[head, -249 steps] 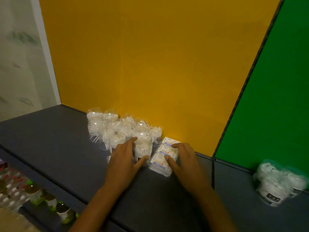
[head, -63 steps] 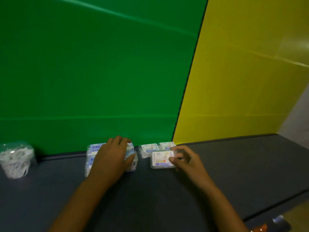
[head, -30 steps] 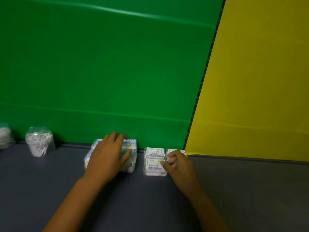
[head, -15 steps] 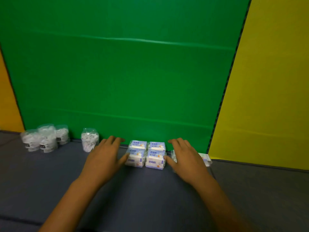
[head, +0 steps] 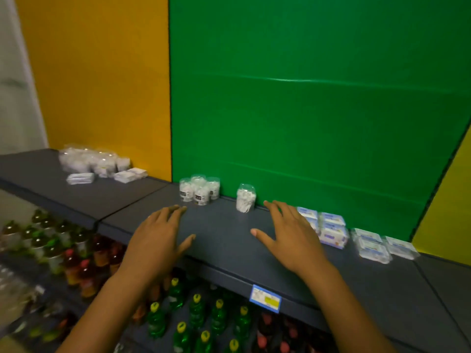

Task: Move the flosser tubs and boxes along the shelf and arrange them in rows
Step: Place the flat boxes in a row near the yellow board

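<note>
Both hands hover flat over the dark shelf (head: 224, 240), holding nothing. My left hand (head: 158, 240) reaches toward a cluster of clear flosser tubs (head: 200, 189). My right hand (head: 288, 233) is just in front of a single flosser tub (head: 245, 201), with its fingers spread. To its right stand stacked blue-and-white flosser boxes (head: 328, 229), partly hidden by the hand. Flat clear flosser boxes (head: 373, 247) lie further right. At far left, before the orange wall, sits another group of tubs (head: 89, 160) with flat boxes (head: 130, 174).
A lower shelf holds green bottles (head: 196, 317) and brown and red bottles (head: 63, 245). A price tag (head: 265, 298) hangs on the shelf's front edge. Green and yellow wall panels back the shelf.
Both hands have let go of the blue-and-white boxes and moved left along the shelf. The view has swung left and pulled back, showing the tubs and the lower shelf.
</note>
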The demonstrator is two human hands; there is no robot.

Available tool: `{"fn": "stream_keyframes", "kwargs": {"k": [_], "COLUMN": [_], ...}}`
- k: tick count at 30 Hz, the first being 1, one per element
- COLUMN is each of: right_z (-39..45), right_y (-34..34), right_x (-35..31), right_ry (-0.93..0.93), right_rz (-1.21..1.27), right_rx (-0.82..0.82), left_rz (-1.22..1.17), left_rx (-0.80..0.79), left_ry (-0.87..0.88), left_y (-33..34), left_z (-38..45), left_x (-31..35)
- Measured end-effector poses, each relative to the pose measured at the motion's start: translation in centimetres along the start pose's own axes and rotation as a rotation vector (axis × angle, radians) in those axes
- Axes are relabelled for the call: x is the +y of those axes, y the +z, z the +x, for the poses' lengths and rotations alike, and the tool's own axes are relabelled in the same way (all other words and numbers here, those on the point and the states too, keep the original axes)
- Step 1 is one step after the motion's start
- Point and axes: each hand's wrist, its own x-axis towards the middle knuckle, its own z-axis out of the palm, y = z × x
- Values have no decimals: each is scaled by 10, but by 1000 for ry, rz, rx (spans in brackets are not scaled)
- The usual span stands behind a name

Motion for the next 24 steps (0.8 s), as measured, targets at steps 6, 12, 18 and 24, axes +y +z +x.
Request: {"fn": "stream_keyframes", "kwargs": {"k": [6,12,18,24], "right_z": [31,70,117,180], "right_y": [17,35,62,104], "right_x": [-100,-176,-224,-259], "right_ry": [-123,-237,-307,-331], "right_rz": [91,154,179,232], "right_rx": [5,-3,-2,1], "left_rz": [123,194,245,240], "left_rx": [35,46,72,73], "left_ry": [-157,-306,-369,-418], "left_y": [-49,-78,-81,-66], "left_z": [-44,-62,-51,-21], "left_x": [-89,-153,-205,-258]}}
